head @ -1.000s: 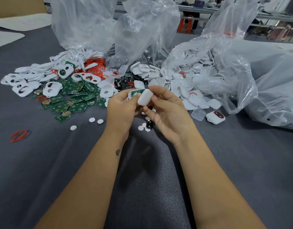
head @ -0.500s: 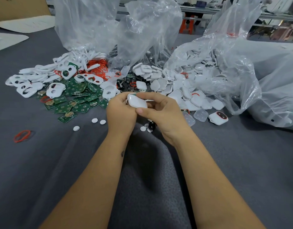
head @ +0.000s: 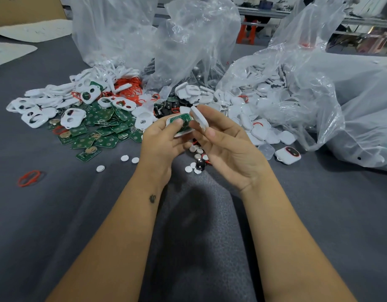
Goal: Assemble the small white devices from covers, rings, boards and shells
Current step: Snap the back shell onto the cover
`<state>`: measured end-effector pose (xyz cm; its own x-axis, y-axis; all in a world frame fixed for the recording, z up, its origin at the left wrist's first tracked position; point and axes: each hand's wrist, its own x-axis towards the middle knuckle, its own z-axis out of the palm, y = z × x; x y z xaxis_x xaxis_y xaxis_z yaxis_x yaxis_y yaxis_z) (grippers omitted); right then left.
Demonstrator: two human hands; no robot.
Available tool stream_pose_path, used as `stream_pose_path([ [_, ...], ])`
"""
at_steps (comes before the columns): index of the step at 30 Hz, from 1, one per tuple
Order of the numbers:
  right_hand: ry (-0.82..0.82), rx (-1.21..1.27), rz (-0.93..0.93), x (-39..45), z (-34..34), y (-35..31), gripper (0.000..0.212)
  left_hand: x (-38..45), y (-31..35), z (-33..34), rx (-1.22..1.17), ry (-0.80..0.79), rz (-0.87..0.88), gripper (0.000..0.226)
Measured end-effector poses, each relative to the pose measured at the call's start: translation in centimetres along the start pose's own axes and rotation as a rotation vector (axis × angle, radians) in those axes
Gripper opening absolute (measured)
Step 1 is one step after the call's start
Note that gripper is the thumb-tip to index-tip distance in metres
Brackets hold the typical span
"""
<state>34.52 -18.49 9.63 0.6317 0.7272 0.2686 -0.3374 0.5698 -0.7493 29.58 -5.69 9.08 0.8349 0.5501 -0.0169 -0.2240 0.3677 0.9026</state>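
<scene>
My left hand (head: 161, 144) grips a white cover with a green board (head: 180, 119) lying in it, thumb pressed on the board. My right hand (head: 223, 144) pinches a white shell (head: 199, 117) on edge, just right of the board and tilted away from it. Behind my hands lie heaps of parts: white covers with two holes (head: 72, 118), green boards (head: 101, 131), red rings (head: 131, 90) and white shells (head: 260, 131).
One finished white device with a red ring (head: 288, 155) lies at the right. Small white discs (head: 123, 158) dot the grey cloth (head: 57, 214), and a loose red ring (head: 29, 177) lies at the left. Clear plastic bags (head: 319, 83) stand behind.
Half a second ago the shell lay pressed over the cover between both hands. Now my right hand has lifted it off to the right, baring the green board.
</scene>
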Motion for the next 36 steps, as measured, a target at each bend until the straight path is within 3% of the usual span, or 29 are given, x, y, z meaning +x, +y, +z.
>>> stream_pose_path([
  [8,0.213,-0.328,-0.177,0.2,-0.1,-0.8,0.045,0.1,0.1,-0.2,-0.058,-0.063,-0.087,0.015],
  [19,0.280,-0.627,-0.190,0.2,-0.6,-0.8,0.050,0.3,0.3,-0.2,-0.095,-0.097,-0.187,0.015],
  [26,0.317,-0.963,-0.161,0.3,-0.3,-0.1,0.047,0.2,0.7,-0.2,-0.149,-0.148,-0.328,0.050],
  [36,0.330,-1.122,-0.132,0.4,0.3,0.3,0.050,0.1,0.7,-0.2,-0.065,-0.187,-0.338,0.055],
])
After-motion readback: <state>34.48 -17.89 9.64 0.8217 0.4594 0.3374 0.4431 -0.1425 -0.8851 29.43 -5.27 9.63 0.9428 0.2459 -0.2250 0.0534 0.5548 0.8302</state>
